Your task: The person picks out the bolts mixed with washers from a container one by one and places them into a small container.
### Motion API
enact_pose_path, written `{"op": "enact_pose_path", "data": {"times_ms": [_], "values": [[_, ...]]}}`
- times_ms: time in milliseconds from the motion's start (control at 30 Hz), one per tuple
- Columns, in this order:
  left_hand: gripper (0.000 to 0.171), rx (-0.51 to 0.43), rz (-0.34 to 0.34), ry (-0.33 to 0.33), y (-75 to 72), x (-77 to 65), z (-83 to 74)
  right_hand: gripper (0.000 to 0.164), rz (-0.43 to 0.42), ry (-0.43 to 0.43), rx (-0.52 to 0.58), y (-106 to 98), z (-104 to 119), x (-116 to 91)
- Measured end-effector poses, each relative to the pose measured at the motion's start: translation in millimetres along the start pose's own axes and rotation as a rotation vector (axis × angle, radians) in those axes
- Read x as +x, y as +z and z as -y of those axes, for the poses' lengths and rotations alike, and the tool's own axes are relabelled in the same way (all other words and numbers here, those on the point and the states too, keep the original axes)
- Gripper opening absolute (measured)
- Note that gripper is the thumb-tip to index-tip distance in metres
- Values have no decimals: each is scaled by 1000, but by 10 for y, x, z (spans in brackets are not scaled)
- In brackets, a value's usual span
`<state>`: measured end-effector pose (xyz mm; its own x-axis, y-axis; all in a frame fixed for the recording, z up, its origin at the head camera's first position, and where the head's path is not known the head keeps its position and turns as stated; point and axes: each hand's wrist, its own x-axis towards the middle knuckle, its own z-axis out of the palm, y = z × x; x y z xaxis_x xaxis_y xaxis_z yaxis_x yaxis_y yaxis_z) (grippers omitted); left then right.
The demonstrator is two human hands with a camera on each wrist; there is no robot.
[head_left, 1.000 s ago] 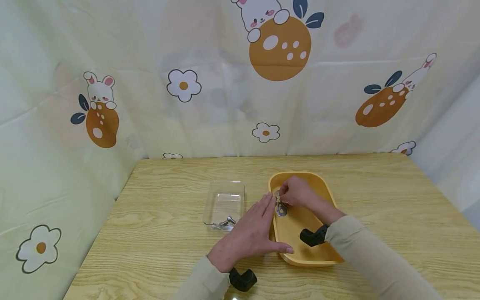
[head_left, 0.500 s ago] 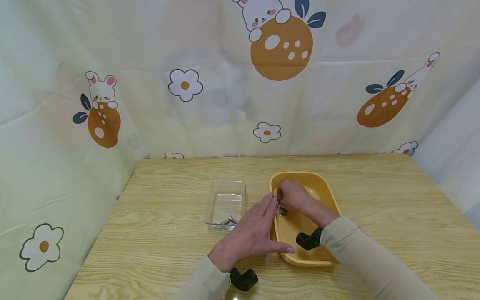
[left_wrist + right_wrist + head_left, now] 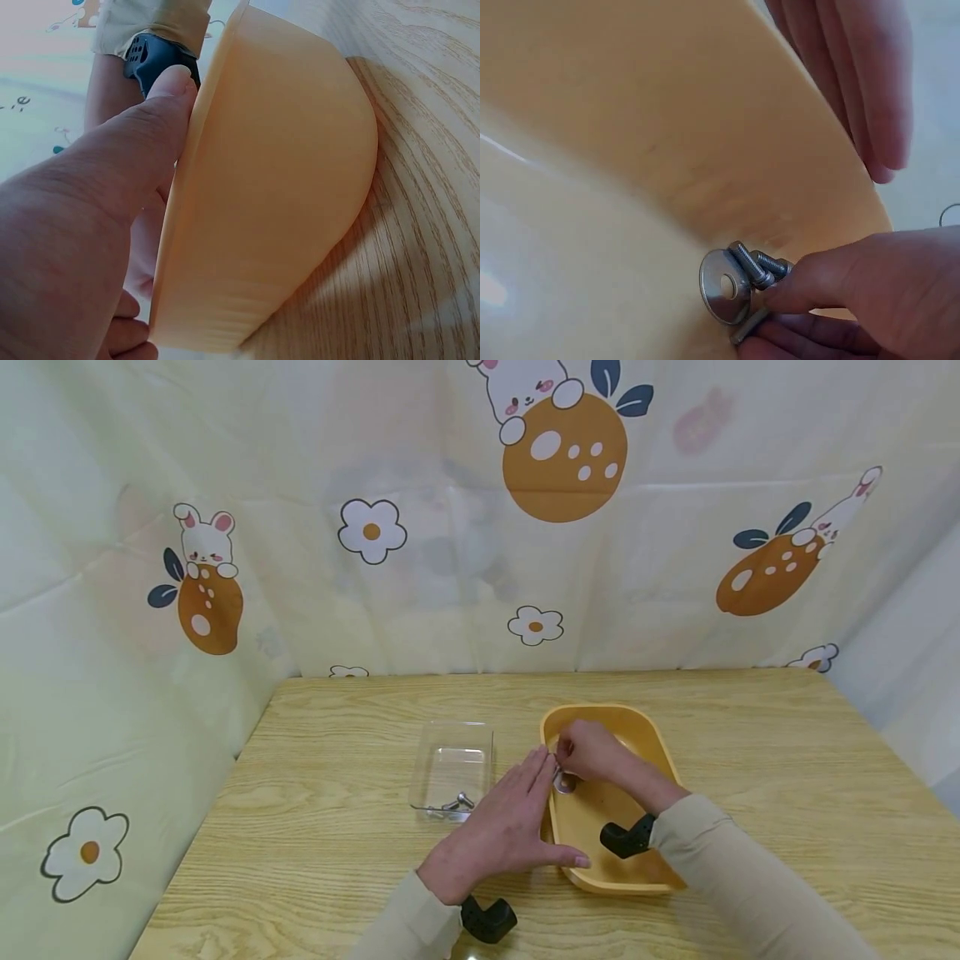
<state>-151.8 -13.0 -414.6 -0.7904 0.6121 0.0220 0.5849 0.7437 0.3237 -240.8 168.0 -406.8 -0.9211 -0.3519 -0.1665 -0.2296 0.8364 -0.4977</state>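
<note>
My left hand point(image 3: 498, 827) rests on the near-left rim of a yellow plastic basin point(image 3: 600, 802), fingers straight and thumb over the edge. Inside the basin my right hand point(image 3: 596, 752) is by the left wall, thumb and fingers closed together. The right wrist view has a bolt point(image 3: 750, 328) sticking out from between that thumb and the fingers, its other end hidden. Right beside the thumb, more bolts point(image 3: 751, 264) lean against a large flat washer point(image 3: 714, 281) with a round hole.
Left of the basin stands a clear plastic box point(image 3: 450, 768) with several bolts point(image 3: 459, 800) at its near end. Both sit on a wood-grain table point(image 3: 315, 802). A printed curtain point(image 3: 435, 585) hangs along the back. Each wrist carries a black camera mount point(image 3: 487, 920).
My right hand has come down a little toward the near side, over the bolts and washer, covering more of them. The left hand stays on the rim.
</note>
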Motion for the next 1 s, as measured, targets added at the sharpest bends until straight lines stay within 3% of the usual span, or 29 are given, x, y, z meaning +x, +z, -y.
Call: {"op": "enact_pose_path", "data": {"times_ms": [333, 633, 900, 1000], "values": [[123, -1, 1, -2, -3, -6, 1, 11, 13, 92, 192, -17, -117, 16], [123, 10, 2, -7, -8, -3, 0, 22, 43, 62, 419, -72, -172, -27], [123, 18, 3, 2, -13, -4, 1, 32, 210, 48, 811, -120, -276, -34], [123, 15, 4, 3, -14, -2, -8, 34, 257, 64, 881, -133, -294, -36]]}}
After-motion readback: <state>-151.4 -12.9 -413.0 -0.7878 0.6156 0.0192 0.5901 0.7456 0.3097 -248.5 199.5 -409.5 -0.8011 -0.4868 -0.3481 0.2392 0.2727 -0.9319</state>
